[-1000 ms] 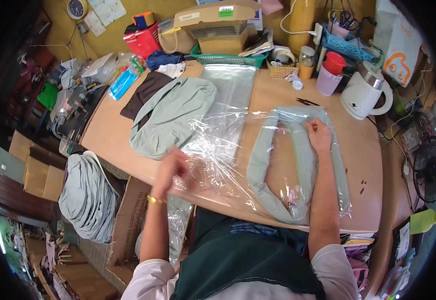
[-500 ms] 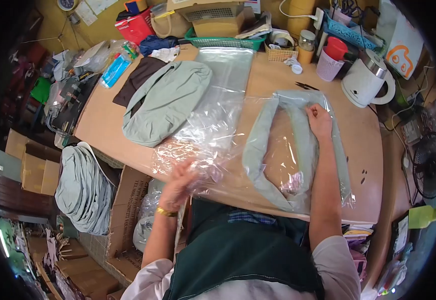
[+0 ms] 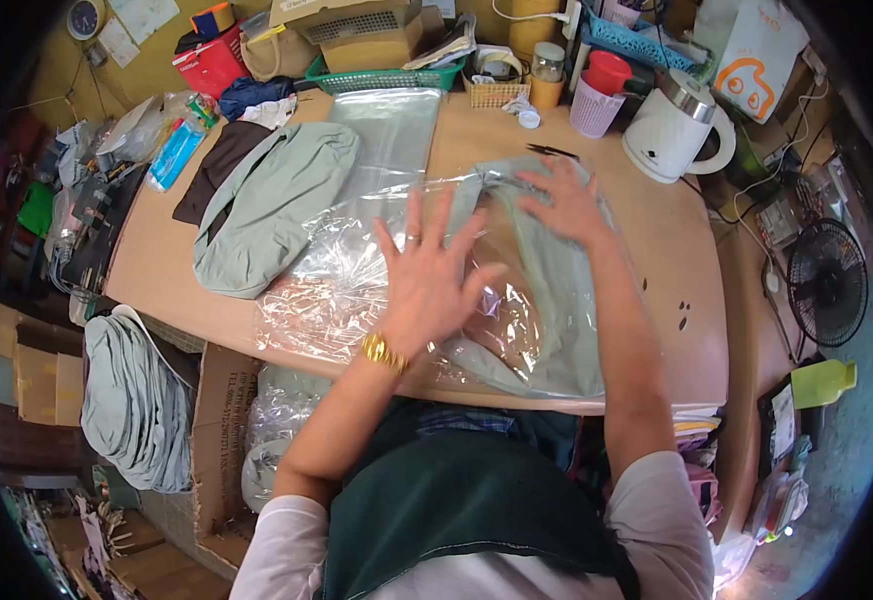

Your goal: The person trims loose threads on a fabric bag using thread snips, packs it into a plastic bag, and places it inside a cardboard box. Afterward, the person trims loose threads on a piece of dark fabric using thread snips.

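Observation:
A clear plastic bag (image 3: 517,300) lies on the table with a pale green fabric piece (image 3: 569,330) inside it, looped like a ring. My left hand (image 3: 427,285) is spread with its palm down over the bag's left part, a gold watch or bracelet (image 3: 385,352) on the wrist. Near the bag's far right end, my right hand (image 3: 565,203) rests with fingers apart on the covered fabric. Left of them lies another pale green fabric piece (image 3: 287,215), partly over a dark brown cloth (image 3: 219,170). Flat clear plastic bags (image 3: 387,135) lie beside it.
Tweezers or small snips (image 3: 553,151), a white kettle (image 3: 672,130) and a pink cup (image 3: 595,110) stand or lie at the back right. A green basket (image 3: 387,78) is at the back. Folded green fabric (image 3: 135,400) and a cardboard box (image 3: 225,440) are below left.
My left hand has moved right and away from me, from the bag's loose end onto the bag. My right hand has opened from a pinch. The whole view has shifted.

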